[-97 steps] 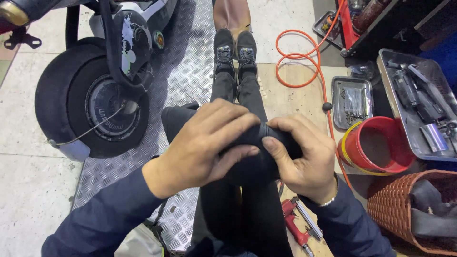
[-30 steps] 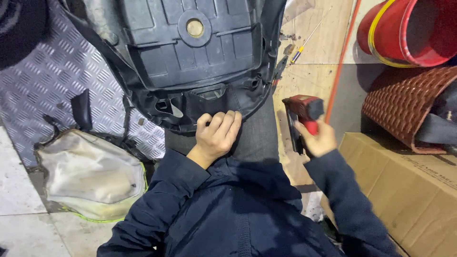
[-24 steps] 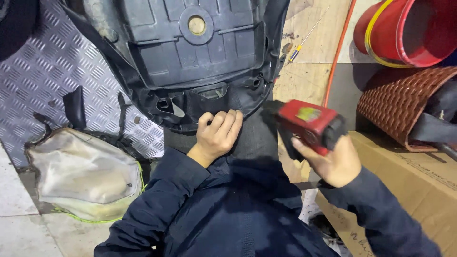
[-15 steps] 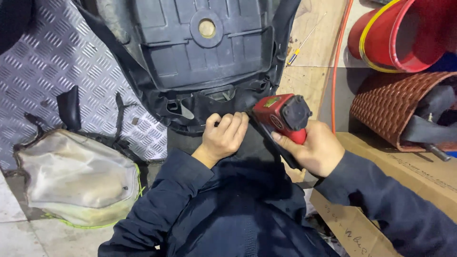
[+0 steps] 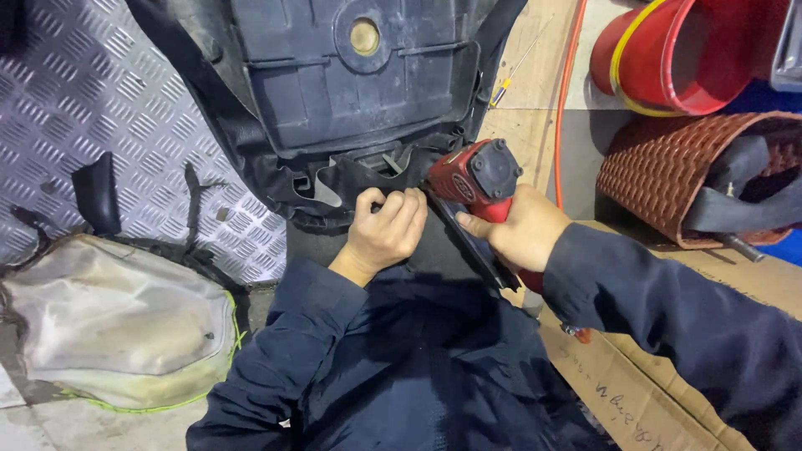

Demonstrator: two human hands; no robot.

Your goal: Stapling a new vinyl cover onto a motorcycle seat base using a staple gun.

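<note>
Left hand [image 5: 384,230] has its fingers curled tight on the black cover's edge [image 5: 334,179], pinning it taut against the seat base [image 5: 351,83]. Right hand [image 5: 522,234] wraps the red power stapler [image 5: 476,175], nose aimed right beside that pinch.

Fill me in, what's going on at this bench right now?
A person sits with an upturned black seat base on their lap. The left hand grips the loose black cover at its near edge. The right hand holds a red power tool with its nose at that edge. A red bucket and a woven basket sit to the right.
</note>
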